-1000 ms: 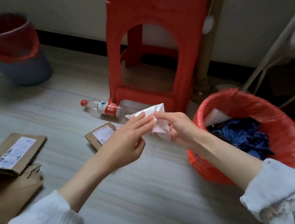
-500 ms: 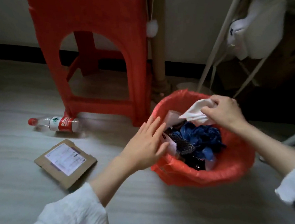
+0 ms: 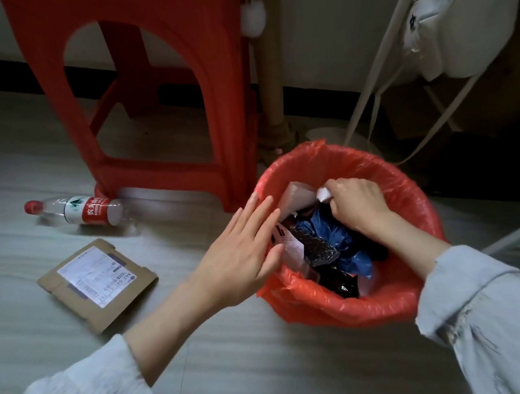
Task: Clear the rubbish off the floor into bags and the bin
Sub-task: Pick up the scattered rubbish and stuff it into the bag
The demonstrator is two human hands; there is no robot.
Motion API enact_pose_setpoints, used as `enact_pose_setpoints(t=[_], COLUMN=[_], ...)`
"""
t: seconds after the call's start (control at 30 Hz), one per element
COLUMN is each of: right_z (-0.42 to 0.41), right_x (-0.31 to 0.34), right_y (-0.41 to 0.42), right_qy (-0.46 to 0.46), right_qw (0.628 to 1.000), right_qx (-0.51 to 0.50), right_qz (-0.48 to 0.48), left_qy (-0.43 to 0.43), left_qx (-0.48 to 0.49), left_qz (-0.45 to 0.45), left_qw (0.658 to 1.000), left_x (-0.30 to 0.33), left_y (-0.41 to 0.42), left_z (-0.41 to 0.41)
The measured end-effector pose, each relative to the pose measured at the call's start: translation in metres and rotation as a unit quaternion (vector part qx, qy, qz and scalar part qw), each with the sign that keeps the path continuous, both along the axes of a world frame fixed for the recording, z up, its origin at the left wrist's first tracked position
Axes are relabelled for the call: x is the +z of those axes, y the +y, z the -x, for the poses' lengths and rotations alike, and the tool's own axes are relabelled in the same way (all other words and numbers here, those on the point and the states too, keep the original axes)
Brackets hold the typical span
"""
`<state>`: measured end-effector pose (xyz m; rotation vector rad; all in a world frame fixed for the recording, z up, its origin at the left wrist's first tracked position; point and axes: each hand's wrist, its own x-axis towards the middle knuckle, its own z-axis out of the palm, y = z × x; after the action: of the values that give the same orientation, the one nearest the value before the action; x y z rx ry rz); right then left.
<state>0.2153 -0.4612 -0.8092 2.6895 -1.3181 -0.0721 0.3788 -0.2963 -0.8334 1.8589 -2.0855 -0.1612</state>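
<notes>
A bin lined with a red plastic bag (image 3: 407,182) stands on the floor at centre right, holding blue and black rubbish and white paper. My right hand (image 3: 359,204) is inside the bin, its fingers curled round a crumpled white tissue (image 3: 323,193), most of which the hand hides. My left hand (image 3: 244,254) hovers at the bin's left rim with fingers straight, holding nothing. A clear plastic bottle (image 3: 76,211) with a red cap and red label lies on the floor to the left. A flat cardboard piece (image 3: 97,284) with a white shipping label lies below it.
A red plastic stool (image 3: 157,90) stands behind the bottle, close to the bin's left side. A wooden post (image 3: 270,81) rises behind the stool. White rack legs (image 3: 376,72) and a white bag stand at the right. Grey wood-look floor spreads in front.
My right hand has carried the tissue from in front of the stool over to the bin and pushed it down inside. My left hand let go of it and now hovers by the rim.
</notes>
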Motion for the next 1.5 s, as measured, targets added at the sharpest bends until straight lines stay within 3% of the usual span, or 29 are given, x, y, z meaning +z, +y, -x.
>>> enact_pose_setpoints(t=[0.3, 0.47, 0.63, 0.8, 0.93, 1.07, 1.17, 1.27, 1.37, 1.5], right_z=[-0.013, -0.005, 0.007, -0.005, 0.003, 0.021, 0.027, 0.031, 0.022, 0.002], right_x=[0.002, -0.02, -0.038, -0.046, -0.045, -0.043, -0.046, -0.053, -0.047, -0.041], right_y=[-0.011, -0.007, 0.006, 0.005, 0.01, 0.018, 0.02, 0.028, 0.023, 0.018], right_qy=[0.169, 0.086, 0.032, 0.044, 0.086, -0.045, -0.096, -0.074, 0.06, 0.191], right_qw=[0.974, 0.989, 0.989, 0.988, 0.991, 0.997, 0.991, 0.988, 0.989, 0.949], right_qx=[-0.05, -0.091, -0.11, -0.094, -0.079, -0.059, 0.052, 0.126, 0.071, 0.002], right_qz=[-0.139, -0.075, -0.098, -0.118, -0.069, 0.015, 0.077, 0.044, -0.112, -0.252], left_qy=[0.002, -0.016, -0.039, -0.066, -0.09, -0.091, -0.092, -0.092, -0.092, -0.097], left_qx=[0.014, 0.015, 0.03, 0.032, 0.038, 0.044, 0.042, 0.042, 0.047, 0.049], left_qz=[-0.001, 0.023, 0.029, 0.021, 0.019, 0.025, 0.026, 0.023, 0.028, 0.028], left_qw=[1.0, 0.999, 0.998, 0.997, 0.995, 0.995, 0.994, 0.995, 0.994, 0.994], left_x=[0.003, 0.004, 0.0, 0.001, 0.002, 0.002, 0.002, 0.001, 0.001, 0.002], left_y=[0.0, -0.001, 0.0, 0.0, 0.002, 0.001, 0.0, 0.0, 0.001, 0.002], left_z=[-0.002, 0.007, 0.01, 0.011, 0.011, 0.012, 0.012, 0.012, 0.013, 0.013])
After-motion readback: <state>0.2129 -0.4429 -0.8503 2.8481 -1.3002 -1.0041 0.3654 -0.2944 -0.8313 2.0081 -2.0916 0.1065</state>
